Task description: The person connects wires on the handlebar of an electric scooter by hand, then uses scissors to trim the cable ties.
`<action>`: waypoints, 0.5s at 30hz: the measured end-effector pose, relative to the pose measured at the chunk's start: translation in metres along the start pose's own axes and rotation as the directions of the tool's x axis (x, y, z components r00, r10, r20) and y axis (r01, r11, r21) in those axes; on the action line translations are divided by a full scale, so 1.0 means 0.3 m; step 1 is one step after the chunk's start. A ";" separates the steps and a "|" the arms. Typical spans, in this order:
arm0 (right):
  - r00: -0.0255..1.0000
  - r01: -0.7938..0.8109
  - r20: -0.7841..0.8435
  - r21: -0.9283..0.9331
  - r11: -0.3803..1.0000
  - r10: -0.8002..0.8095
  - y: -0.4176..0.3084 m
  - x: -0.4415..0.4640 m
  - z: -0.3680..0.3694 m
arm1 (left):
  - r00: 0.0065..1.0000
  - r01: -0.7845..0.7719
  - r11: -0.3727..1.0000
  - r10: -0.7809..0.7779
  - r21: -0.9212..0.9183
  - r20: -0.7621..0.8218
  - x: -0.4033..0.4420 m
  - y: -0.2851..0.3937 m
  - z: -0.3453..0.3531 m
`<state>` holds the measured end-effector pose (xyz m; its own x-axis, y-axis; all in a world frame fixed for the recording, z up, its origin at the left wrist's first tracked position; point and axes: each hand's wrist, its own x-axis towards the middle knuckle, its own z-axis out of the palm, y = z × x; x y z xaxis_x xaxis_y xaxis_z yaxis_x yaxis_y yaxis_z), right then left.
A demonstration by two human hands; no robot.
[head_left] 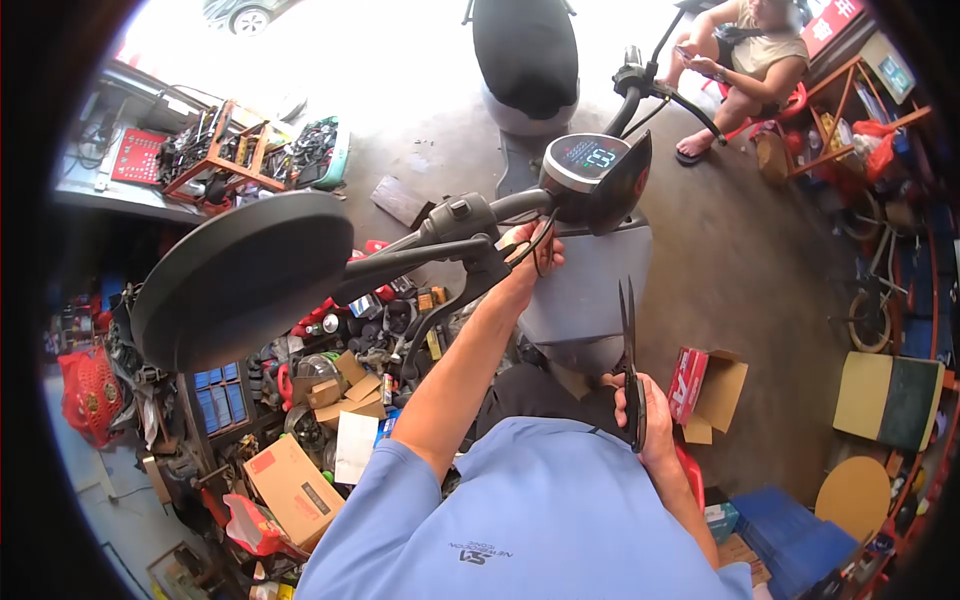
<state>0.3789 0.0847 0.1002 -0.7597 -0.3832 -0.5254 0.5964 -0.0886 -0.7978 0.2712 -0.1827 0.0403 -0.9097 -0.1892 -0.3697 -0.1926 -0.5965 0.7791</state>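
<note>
In the head view, my left hand [533, 248] is raised under the handlebar [521, 205] of an electric scooter. Its fingers are closed around a thin black cable [546, 240] that loops below the round display [587, 160]. My right hand [655, 415] is lower and to the right, wrapped around the handles of black scissors [629, 345]. Their blades point up and stand slightly apart, beside the scooter's grey front panel [585, 285]. The round mirror [245, 275] and a brake lever [440, 315] lie left of my left forearm.
Cardboard boxes [293, 488] and a heap of parts crowd the left side. A red carton [689, 385] stands near my right hand, with a blue bin [790, 540] lower right. A seated person [765, 70] is at the upper right, near shelving [850, 120].
</note>
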 end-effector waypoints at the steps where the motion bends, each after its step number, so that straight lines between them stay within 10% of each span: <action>1: 1.000 0.012 -0.008 0.002 1.000 -0.012 0.005 -0.008 0.012 | 1.000 0.005 1.000 -0.005 -0.005 0.010 -0.001 -0.005 -0.004; 15: 0.993 0.079 -0.081 -0.059 0.995 -0.084 -0.006 -0.026 0.035 | 0.996 -0.074 0.995 0.071 0.066 0.047 -0.017 -0.013 -0.021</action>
<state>0.3864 0.0782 0.1088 -0.8256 -0.2983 -0.4790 0.5181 -0.0644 -0.8529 0.2790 -0.1845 0.0360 -0.9374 -0.1944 -0.2891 -0.1482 -0.5285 0.8359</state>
